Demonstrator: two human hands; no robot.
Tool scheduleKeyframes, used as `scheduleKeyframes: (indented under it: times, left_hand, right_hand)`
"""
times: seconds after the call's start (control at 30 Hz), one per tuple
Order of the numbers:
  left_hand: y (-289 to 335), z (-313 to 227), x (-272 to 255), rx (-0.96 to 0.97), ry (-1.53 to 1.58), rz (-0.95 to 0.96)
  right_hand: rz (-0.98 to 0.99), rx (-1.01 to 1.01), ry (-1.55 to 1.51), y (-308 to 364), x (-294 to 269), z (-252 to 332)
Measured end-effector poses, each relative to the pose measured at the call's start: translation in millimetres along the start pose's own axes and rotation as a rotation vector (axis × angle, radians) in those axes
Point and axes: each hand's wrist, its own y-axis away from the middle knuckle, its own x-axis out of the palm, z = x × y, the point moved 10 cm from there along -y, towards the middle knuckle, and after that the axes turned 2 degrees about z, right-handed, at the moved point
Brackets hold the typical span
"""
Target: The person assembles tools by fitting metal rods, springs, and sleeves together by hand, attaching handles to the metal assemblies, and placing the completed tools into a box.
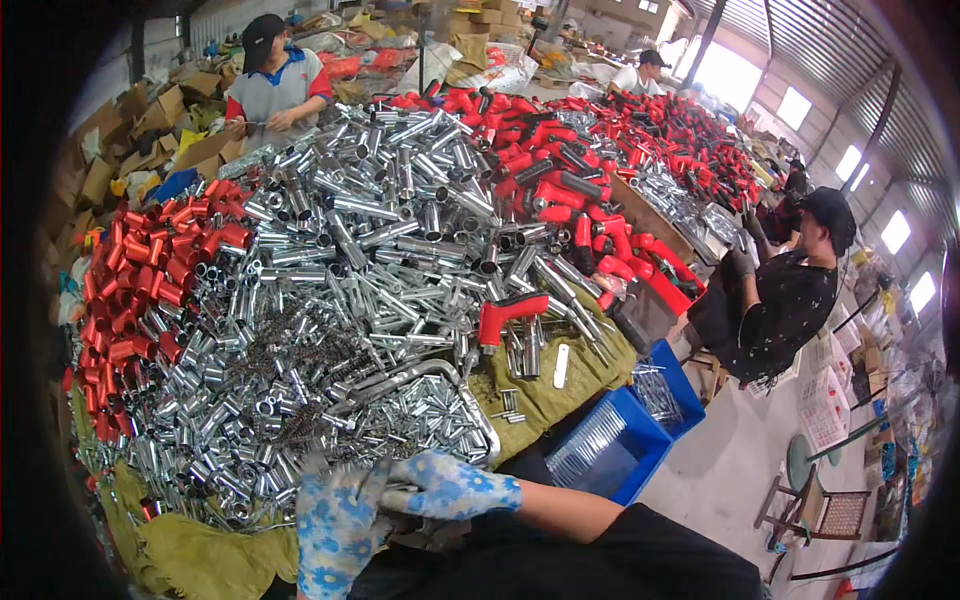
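Observation:
At the near edge of a heap of metal parts, my two hands meet in gloves with blue flowers and grey fingers. My left hand (338,530) is upright, its fingers curled and partly smeared by motion. From the right comes my right hand (445,486), its fingers closed against the left. Whatever lies between them is hidden. Just beyond are small shiny metal pins (415,412) and short chrome sleeves (225,455). A red L-shaped handle (510,318) rests farther off, beside chrome tubes (531,350) and a flat silver plate (561,366).
Blue bins (600,445) with metal rods stand at the right. Red sleeves (125,300) pile up at left, red-black handles (570,190) at the back. Green-yellow sacking (215,560) lies under the heap. Co-workers sit at right (780,300) and far left (280,90). A chair (825,510) stands lower right.

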Motion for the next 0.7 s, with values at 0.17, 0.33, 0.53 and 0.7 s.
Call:
scheduleKeyframes:
  times: [0.17, 0.33, 0.53, 0.7]
  left_hand:
    - [42, 56, 55, -0.511, 0.415, 0.090]
    - [95, 85, 77, -0.648, 0.343, -0.188]
    - [84, 98, 80, -0.763, 0.608, 0.086]
    - [52, 66, 54, -0.277, 0.513, 0.153]
  right_hand:
    - [-0.497, 0.094, 0.461, -10, -60, -28]
    - [-0.374, 0.154, 0.701, -36, -43, -60]
    - [-0.225, -0.056, 0.395, -7, -41, -31]
    - [0.008, -0.189, 0.297, 7, -18, -9]
